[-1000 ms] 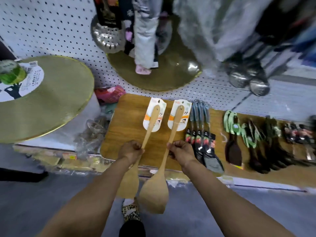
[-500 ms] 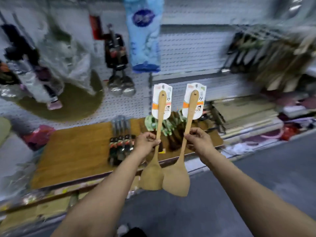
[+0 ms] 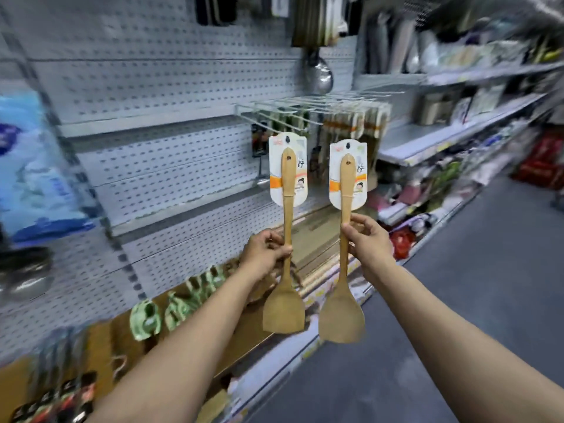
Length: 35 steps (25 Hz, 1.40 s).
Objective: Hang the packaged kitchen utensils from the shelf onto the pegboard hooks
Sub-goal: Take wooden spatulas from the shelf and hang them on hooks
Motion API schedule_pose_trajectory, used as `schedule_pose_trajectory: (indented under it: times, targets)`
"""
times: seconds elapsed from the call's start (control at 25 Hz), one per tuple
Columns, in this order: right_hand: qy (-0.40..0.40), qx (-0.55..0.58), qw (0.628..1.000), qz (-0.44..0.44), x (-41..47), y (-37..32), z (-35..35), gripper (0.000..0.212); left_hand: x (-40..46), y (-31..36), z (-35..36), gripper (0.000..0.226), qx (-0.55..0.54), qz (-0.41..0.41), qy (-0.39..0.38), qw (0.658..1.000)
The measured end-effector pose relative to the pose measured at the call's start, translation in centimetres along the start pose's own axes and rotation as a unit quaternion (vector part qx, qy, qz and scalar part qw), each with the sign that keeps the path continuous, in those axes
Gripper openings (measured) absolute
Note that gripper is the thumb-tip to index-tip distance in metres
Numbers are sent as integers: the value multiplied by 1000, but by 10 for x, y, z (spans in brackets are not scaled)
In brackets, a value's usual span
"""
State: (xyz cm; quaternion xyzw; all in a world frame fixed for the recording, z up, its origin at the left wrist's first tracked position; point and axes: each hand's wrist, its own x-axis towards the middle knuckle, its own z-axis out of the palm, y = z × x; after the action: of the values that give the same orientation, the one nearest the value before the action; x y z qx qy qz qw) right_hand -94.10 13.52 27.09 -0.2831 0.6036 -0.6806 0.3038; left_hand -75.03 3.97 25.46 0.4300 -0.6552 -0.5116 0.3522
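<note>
left hand gripping spatula mid-handle | right hand pinching second spatula | both upright, card holes topmost for threading | below hooks, not yet hung

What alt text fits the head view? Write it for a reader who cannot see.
Two bare hands each hold a carded wooden spatula upright, blade down: left hand gripping the left wooden spatula, right hand pinching the right wooden spatula. Ahead, white wire hooks jut from a grey pegboard.
</note>
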Motion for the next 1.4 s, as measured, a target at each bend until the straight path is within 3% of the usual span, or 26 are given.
schedule_pose_trajectory:
  times: [0.08,0.2,0.32,0.52,0.64,0.88,1.04,1.4]
  targets:
    - [11,-7,1000,-11,58,-12,-29,19,45,19,48,21,-21,0,-19,1000]
    - [26,-22,999,-22,148,-37,-68,2,118,46,113,21,-56,-5,-30,998]
    - [23,-38,999,-20,222,-50,-99,23,172,64,159,19,-50,-2,-27,998]
    - [2,-19,999,-26,340,-44,-151,19,244,79,237,16,-11,-14,-1,1000]
    - [-36,-12,999,-8,409,-34,-174,16,279,82,282,14,8,-28,37,999]
    - [-155,-15,984,86,530,-36,-211,36,322,100,368,20,35,-61,131,989]
    - [-189,-32,977,93,579,-43,-204,27,340,101,395,19,33,-79,162,983]
    - [-242,-36,965,95,643,-20,-172,30,404,83,403,18,56,-97,181,977]
